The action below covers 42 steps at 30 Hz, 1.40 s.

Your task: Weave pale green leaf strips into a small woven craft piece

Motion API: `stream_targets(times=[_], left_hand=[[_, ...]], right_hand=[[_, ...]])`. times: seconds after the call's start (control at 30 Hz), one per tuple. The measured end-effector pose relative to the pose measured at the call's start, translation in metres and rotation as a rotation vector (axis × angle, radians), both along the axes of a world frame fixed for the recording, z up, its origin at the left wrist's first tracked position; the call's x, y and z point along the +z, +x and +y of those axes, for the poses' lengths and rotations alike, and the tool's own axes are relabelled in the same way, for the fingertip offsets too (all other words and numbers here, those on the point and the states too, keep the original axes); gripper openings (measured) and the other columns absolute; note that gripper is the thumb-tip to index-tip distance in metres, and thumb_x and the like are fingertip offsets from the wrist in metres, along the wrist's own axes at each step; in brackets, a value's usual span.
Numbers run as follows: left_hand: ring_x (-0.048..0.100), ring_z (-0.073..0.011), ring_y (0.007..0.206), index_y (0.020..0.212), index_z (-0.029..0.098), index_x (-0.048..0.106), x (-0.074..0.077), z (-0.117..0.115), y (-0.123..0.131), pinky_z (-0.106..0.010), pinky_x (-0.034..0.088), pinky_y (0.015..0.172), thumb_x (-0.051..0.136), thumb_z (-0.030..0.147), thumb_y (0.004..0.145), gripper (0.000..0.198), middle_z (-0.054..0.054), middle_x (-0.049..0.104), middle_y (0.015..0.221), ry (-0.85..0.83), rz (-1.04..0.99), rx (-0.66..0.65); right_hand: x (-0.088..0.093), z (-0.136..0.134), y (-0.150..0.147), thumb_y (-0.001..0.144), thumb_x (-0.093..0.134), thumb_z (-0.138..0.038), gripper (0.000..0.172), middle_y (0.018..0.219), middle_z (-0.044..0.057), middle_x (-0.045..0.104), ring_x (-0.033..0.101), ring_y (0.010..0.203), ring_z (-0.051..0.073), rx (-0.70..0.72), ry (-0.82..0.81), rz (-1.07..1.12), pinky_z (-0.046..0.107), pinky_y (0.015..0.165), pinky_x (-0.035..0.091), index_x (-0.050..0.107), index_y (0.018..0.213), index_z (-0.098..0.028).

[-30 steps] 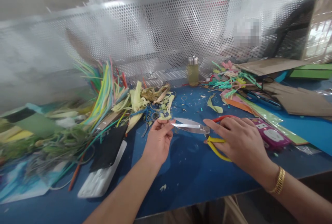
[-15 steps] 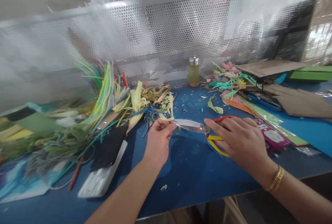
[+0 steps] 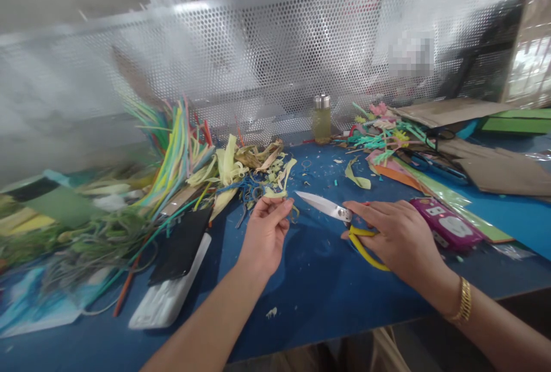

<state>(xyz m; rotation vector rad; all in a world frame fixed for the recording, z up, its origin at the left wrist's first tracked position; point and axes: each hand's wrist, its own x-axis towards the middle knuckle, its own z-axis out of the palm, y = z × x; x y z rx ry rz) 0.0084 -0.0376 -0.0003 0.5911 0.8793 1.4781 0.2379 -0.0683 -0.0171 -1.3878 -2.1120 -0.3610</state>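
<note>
My left hand (image 3: 267, 234) pinches a pale yellow-green strip of corn husk (image 3: 286, 179) between thumb and fingertips. The strip stands up from the pinch and curls at its foot. In my right hand (image 3: 398, 231) is a pair of scissors (image 3: 325, 205) with yellow handles. Its blades look closed, and their tip points left, a short gap away from my left fingertips. Behind my left hand lies a heap of corn husks (image 3: 228, 162) mixed with blue string (image 3: 247, 188).
Coloured pipe cleaners (image 3: 172, 148) and a black phone (image 3: 183, 245) on a white box (image 3: 161, 306) are at left. A glass bottle (image 3: 321, 122) stands behind. Right are a purple package (image 3: 447, 225), paper flowers (image 3: 383, 134) and cardboard (image 3: 508, 168). Perforated metal (image 3: 275, 56) edges the blue table (image 3: 314, 297).
The scissor blades have moved slightly right, away from my left fingertips, and have come together. The handles have closed in my right hand. My left hand has barely moved.
</note>
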Motion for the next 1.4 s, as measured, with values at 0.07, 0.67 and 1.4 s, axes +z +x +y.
stream_targets(times=[0.07,0.67,1.4], left_hand=[[0.052,-0.002,0.057,0.075,0.016,0.06,0.0,0.0,-0.001,-0.012,0.036,0.048,0.086,0.009,0.054,0.034,0.003,0.064,0.076,-0.025,-0.024,-0.019],[0.051,-0.0034,0.056,0.076,0.014,0.068,-0.006,-0.001,0.0,-0.015,0.039,0.053,0.086,0.016,0.058,0.025,0.003,0.062,0.066,0.053,0.107,-0.041],[0.053,-0.005,0.056,0.073,0.016,0.07,-0.007,0.0,-0.003,-0.015,0.04,0.052,0.086,0.018,0.057,0.023,0.003,0.062,0.062,0.037,0.153,-0.098]], right_hand=[[0.0,0.0,0.001,0.082,0.066,-0.05,0.04,0.077,0.001,0.07,0.062,0.068,0.017,-0.013,-0.036,0.021,0.031,0.065,0.034,0.068,0.114,-0.026],[0.003,0.003,-0.001,0.075,0.072,-0.056,0.052,0.092,0.004,0.071,0.065,0.082,0.022,0.026,-0.064,-0.006,0.033,0.072,0.036,0.066,0.119,-0.029],[0.012,0.004,0.011,0.084,0.065,-0.038,0.038,0.094,0.004,0.07,0.063,0.087,0.023,0.04,0.027,-0.117,0.037,0.079,0.035,0.064,0.121,-0.031]])
